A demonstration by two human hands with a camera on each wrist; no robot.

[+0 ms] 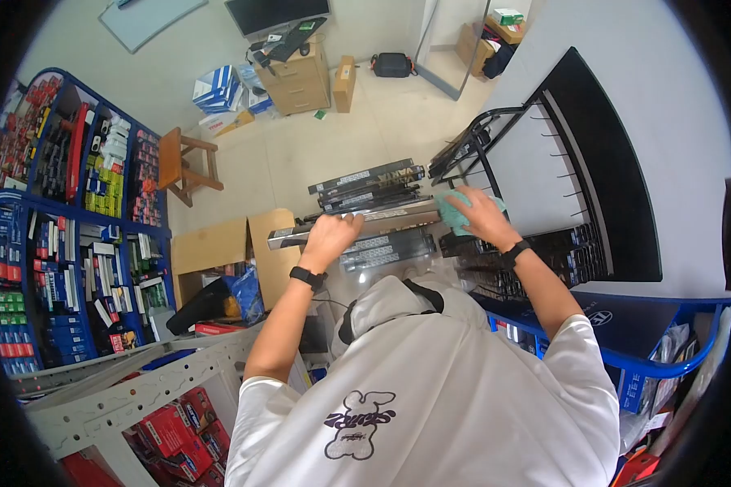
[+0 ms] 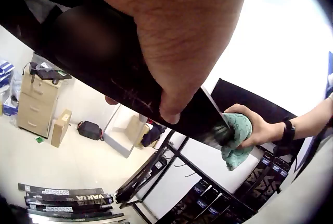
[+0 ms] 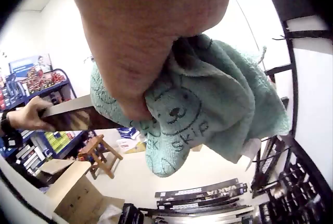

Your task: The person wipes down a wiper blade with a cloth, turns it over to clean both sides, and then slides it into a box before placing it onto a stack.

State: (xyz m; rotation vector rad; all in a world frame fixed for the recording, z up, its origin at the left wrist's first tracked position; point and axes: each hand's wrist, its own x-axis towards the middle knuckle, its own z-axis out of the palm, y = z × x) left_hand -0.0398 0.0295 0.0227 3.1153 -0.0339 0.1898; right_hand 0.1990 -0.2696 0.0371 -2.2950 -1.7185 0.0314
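My left hand (image 1: 332, 238) grips a long, flat, dark box (image 1: 398, 214) near its left end, thumb on one face and fingertips showing past the far edge in the left wrist view. Around the box's other end my right hand (image 1: 482, 217) holds a green cloth (image 3: 208, 104) printed with a bear face and letters. The cloth wraps the box end and hides it. Below the held box, several similar long boxes (image 1: 365, 180) lie stacked on the floor, some marked VARTA-like lettering.
A black display rack (image 1: 573, 162) with hooks stands at the right. At the left are an open cardboard box (image 1: 211, 247), a wooden stool (image 1: 188, 166) and blue shelves (image 1: 89, 215) full of packages. A drawer cabinet (image 1: 296, 81) stands at the back.
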